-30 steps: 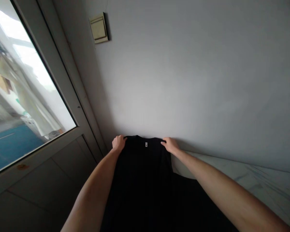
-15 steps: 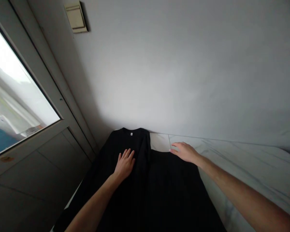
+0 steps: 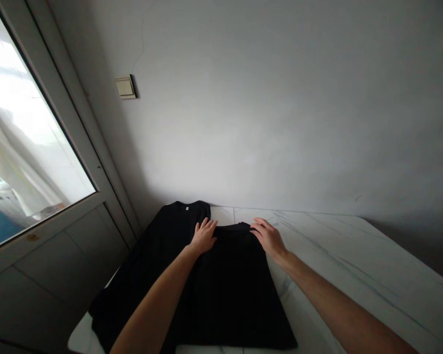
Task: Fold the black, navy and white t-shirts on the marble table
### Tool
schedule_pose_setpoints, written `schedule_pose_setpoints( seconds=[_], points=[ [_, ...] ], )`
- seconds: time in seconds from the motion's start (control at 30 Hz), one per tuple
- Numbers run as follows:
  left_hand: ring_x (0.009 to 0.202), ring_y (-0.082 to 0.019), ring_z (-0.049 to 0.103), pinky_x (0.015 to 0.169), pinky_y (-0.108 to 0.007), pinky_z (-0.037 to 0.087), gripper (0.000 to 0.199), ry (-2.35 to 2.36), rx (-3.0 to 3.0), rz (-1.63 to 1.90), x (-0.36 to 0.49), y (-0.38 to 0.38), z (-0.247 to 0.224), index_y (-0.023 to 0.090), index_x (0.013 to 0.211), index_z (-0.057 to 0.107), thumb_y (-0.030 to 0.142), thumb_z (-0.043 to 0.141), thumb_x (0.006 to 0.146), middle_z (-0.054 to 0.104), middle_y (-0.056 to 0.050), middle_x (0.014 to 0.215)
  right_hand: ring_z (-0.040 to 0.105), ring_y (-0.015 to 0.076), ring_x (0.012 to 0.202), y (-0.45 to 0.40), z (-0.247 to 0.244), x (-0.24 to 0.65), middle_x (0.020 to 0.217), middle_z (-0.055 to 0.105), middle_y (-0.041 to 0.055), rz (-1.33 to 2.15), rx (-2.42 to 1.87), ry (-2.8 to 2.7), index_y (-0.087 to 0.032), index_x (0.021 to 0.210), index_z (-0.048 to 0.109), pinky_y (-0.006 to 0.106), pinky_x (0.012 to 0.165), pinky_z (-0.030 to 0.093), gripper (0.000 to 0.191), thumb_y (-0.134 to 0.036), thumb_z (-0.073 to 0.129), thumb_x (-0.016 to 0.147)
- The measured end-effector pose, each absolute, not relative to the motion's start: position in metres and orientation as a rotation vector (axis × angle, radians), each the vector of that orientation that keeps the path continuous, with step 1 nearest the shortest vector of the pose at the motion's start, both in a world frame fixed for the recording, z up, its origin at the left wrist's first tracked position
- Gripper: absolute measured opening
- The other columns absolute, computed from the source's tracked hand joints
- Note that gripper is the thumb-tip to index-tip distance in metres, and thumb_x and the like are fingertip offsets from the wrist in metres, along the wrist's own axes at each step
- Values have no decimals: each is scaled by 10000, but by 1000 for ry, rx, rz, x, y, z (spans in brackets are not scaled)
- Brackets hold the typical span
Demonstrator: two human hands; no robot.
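As the black T-shirt (image 3: 206, 295) lies lengthwise, collar toward the wall (image 3: 280, 123), the open left hand (image 3: 204, 237) rests on it, while the right hand (image 3: 268, 239), earlier open beside it, pinches its edge

Inventory of items in view: one left hand (image 3: 204, 237); one right hand (image 3: 268, 239); one black shirt (image 3: 221, 295); one neck label (image 3: 186, 208), on the shirt; one marble-patterned tabletop (image 3: 335, 255); one wall-mounted switch plate (image 3: 125, 87); one door (image 3: 59, 255); one glass pane (image 3: 29, 128), set in the door.
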State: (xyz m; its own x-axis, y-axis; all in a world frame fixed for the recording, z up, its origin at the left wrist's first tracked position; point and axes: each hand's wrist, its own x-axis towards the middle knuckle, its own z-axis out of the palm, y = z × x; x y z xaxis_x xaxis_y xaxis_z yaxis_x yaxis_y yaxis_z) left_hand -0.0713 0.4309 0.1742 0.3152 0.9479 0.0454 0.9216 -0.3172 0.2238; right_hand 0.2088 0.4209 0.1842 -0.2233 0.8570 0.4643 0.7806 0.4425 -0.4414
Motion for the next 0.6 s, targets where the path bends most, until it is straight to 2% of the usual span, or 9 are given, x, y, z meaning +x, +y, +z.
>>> schedule_pose_setpoints(
  seconds=[0.07,0.17,0.23,0.33,0.4,0.5,0.53,0.6],
  points=[
    [1489,-341,290,1168,-675,211,713,1697,2428,200,-67,433,181,279,1505,371,265,586,826,447,-115,1555,650,261,1104,405,192,222,1168,706,93,193,-1316,-1965,-248,977,699,374,983,485,183,-217,543,888],
    [1316,-298,504,1179,-677,146,412,1645,2494,190,-63,427,194,283,1249,641,229,537,855,656,-99,1289,685,260,923,386,207,248,995,734,82,242,-1329,-1799,-242,993,661,377,884,509,182,-289,519,889],
    [1289,-290,513,1190,-672,93,301,1594,2575,253,-61,419,205,277,1093,708,213,519,867,684,-85,1199,675,261,882,377,219,262,964,726,84,249,-1331,-1683,-232,977,639,383,860,507,197,-348,516,876],
    [1344,-294,462,1204,-650,92,271,1490,2670,327,-55,399,226,262,1071,693,205,519,870,674,-81,1229,654,260,935,362,240,273,962,709,77,345,-1234,-1663,-227,937,618,387,900,491,205,-379,537,826],
    [1256,-269,542,1223,-582,138,263,1439,2683,327,-52,375,245,242,1080,671,198,496,889,698,-79,1161,642,253,958,344,254,275,957,699,65,472,-1157,-1729,-228,927,619,385,921,484,199,-366,559,796],
    [991,-227,647,1183,-471,280,212,1425,2674,366,-54,314,275,233,1038,657,264,473,938,716,-59,946,639,242,931,298,270,283,954,694,55,692,-1130,-1837,-237,941,635,378,888,500,193,-366,581,808],
    [959,-227,648,1133,-445,345,201,1440,2651,377,-58,286,283,243,1004,658,301,474,946,712,-56,911,643,240,914,278,273,288,949,696,55,788,-1140,-1889,-242,946,644,374,864,511,193,-375,584,820],
    [899,-224,649,931,-376,474,211,1462,2544,302,-73,223,290,272,945,661,353,466,952,709,-48,892,660,238,877,234,272,302,930,705,53,1049,-1162,-2042,-268,967,675,363,800,533,208,-403,592,833]
  ],
)
